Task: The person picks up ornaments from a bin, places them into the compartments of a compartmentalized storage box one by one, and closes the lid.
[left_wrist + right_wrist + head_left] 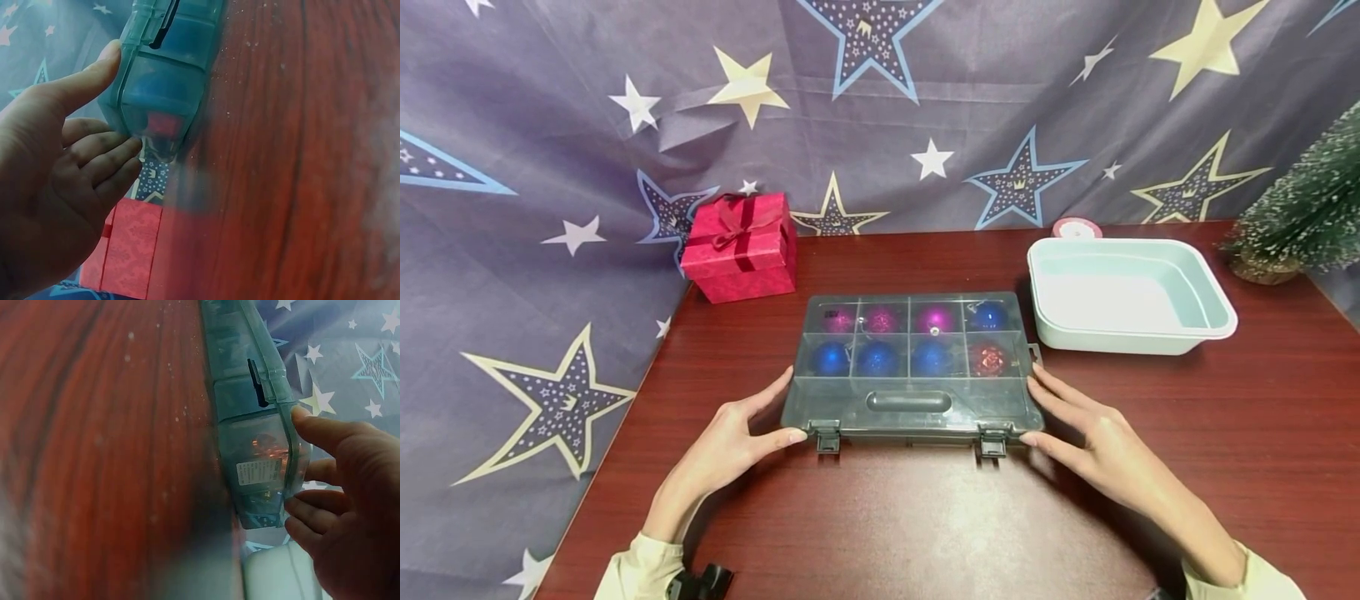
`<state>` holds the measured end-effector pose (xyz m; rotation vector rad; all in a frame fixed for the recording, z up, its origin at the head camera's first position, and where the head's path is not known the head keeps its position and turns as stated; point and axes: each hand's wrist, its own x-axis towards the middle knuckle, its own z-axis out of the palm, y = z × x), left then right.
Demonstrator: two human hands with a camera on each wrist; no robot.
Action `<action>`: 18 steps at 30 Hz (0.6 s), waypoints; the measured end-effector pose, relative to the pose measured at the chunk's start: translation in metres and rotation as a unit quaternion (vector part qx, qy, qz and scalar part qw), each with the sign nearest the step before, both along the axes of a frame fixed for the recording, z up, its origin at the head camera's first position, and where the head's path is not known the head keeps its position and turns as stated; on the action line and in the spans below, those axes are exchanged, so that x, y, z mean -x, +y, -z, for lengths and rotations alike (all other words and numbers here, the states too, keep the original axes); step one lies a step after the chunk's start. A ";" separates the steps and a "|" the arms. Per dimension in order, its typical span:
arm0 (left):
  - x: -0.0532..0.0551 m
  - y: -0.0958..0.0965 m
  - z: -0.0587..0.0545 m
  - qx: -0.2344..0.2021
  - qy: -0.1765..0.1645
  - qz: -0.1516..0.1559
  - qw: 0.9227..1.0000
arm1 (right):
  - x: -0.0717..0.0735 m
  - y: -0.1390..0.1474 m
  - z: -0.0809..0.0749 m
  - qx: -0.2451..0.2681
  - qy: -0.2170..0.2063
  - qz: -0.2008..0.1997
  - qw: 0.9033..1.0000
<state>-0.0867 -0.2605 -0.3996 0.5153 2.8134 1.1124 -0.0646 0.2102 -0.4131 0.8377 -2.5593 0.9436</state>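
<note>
A clear grey plastic compartment case (910, 402) lies on the table with its lid down. Through the lid show Christmas balls: pink ones and a blue ball (988, 315) in the back row, several blue ones and a red ball (990, 360) in front. Two latches (992, 443) stick out from its front edge. My left hand (733, 437) holds the left front corner, thumb at the front edge, fingers along the side. On the right front corner my right hand (1101, 442) grips the same way. A white label (259, 472) shows on the case's end.
A red gift box (737, 250) with a ribbon stands at the back left. Behind my right hand sits a pale green plastic basin (1131, 342), a small round pink-and-white item (1077, 227) behind it. A frosted miniature tree (1300, 200) stands far right; a star-patterned cloth (895, 133) hangs behind.
</note>
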 end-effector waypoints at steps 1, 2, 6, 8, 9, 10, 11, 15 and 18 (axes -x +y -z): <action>0.000 0.000 0.000 0.002 0.001 0.001 1.000 | -0.001 0.000 -0.001 -0.012 0.003 0.002 1.000; -0.001 0.001 -0.001 0.005 0.001 0.003 1.000 | -0.001 0.000 -0.002 -0.025 0.007 0.004 1.000; -0.001 0.003 -0.002 0.022 -0.002 0.012 1.000 | -0.005 -0.003 -0.006 -0.068 0.030 0.009 0.997; -0.001 0.004 -0.004 0.037 -0.006 0.016 0.999 | -0.005 -0.006 -0.006 -0.084 0.055 0.009 0.995; -0.001 0.005 -0.005 0.045 -0.006 0.016 0.999 | -0.005 -0.008 -0.006 -0.090 0.069 0.009 0.993; -0.001 0.006 -0.005 0.056 -0.005 0.015 0.998 | -0.006 -0.011 -0.005 -0.098 0.084 0.011 0.992; -0.002 0.008 -0.006 0.070 -0.003 0.013 0.997 | -0.006 -0.013 -0.005 -0.105 0.100 0.015 0.989; -0.005 0.017 -0.006 0.130 0.027 0.001 0.991 | -0.007 -0.022 -0.004 -0.133 0.137 0.033 0.981; -0.008 0.025 -0.005 0.162 0.068 -0.007 0.985 | -0.008 -0.024 -0.004 -0.147 0.139 0.043 0.978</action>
